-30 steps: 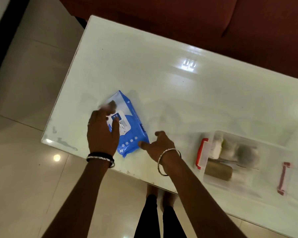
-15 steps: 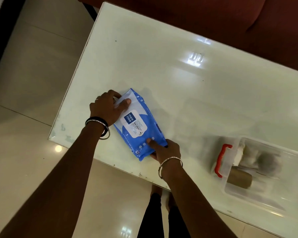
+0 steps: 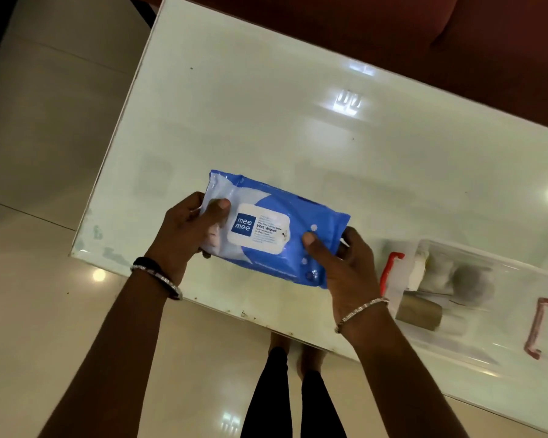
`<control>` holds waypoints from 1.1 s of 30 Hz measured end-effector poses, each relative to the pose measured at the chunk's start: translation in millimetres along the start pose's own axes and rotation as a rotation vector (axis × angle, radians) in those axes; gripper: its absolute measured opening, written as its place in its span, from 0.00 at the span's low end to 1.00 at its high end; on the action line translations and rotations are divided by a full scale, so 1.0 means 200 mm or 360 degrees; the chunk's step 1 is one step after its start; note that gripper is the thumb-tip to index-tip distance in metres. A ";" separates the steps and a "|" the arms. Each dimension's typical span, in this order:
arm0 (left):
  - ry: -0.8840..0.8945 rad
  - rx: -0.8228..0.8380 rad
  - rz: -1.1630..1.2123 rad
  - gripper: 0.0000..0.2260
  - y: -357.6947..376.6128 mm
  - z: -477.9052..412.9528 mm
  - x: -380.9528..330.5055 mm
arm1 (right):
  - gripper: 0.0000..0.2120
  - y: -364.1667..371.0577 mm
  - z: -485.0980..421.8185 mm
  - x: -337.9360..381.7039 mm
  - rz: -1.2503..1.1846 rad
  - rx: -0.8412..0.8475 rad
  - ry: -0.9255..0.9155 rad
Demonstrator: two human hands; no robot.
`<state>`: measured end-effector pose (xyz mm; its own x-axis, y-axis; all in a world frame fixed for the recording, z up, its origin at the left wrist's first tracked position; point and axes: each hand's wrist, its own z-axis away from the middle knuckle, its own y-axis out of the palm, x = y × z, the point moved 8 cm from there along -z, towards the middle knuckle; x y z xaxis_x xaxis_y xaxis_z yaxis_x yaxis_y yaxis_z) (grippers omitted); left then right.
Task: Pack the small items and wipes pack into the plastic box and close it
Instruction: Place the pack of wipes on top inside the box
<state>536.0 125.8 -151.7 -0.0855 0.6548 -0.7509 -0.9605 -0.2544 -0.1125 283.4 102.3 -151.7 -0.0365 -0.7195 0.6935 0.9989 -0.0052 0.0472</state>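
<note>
A blue and white wipes pack (image 3: 276,226) with a white label is held above the near part of the table, label up. My left hand (image 3: 187,229) grips its left end, thumb on top. My right hand (image 3: 342,267) grips its right end, thumb on the blue face. To the right stands the clear plastic box (image 3: 475,349), open, with red latches at both ends. Inside it lie small items: a brown roll (image 3: 418,312), white pieces (image 3: 419,270) and a grey ball (image 3: 472,279).
The glossy white table (image 3: 282,128) runs from upper left to lower right, with its near edge just below my hands. A dark red sofa (image 3: 456,42) lies behind it. Pale tiled floor (image 3: 45,137) lies to the left, and my legs show under the table edge.
The wipes pack lay on the table under both hands; now both hands have lifted it and turned it more level. The view has drawn closer.
</note>
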 end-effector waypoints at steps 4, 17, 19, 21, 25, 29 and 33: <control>0.0014 0.0140 0.0137 0.14 0.22 0.15 -0.07 | 0.19 -0.24 0.08 0.17 0.0092 -0.0062 -0.0224; 0.0024 0.0602 0.0232 0.14 1.12 0.45 -0.16 | 0.08 -1.19 0.32 0.30 0.0201 -0.0478 -0.0368; 0.0040 0.0658 0.0082 0.11 1.23 0.48 -0.15 | 0.07 -1.33 0.33 0.25 0.0192 -0.0543 -0.0282; 0.0035 0.0679 -0.0082 0.09 1.30 0.48 -0.12 | 0.07 -1.45 0.33 0.20 0.0230 -0.0625 -0.0200; 0.0032 0.0595 -0.0420 0.09 1.39 0.48 -0.09 | 0.11 -1.62 0.33 0.12 0.0386 -0.0771 -0.0090; 0.0263 0.0238 -0.1058 0.06 1.42 0.46 -0.13 | 0.10 -1.59 0.27 0.08 0.0566 -0.0781 -0.0041; 0.0369 -0.0043 -0.1453 0.07 1.44 0.43 -0.17 | 0.14 -1.53 0.19 0.07 0.0898 -0.0814 -0.0045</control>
<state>238.8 92.7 -102.7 0.7549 0.4518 -0.4753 -0.6232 0.2688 -0.7344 -23.9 119.9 -128.4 0.4898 -0.6907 0.5320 0.7557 0.0320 -0.6541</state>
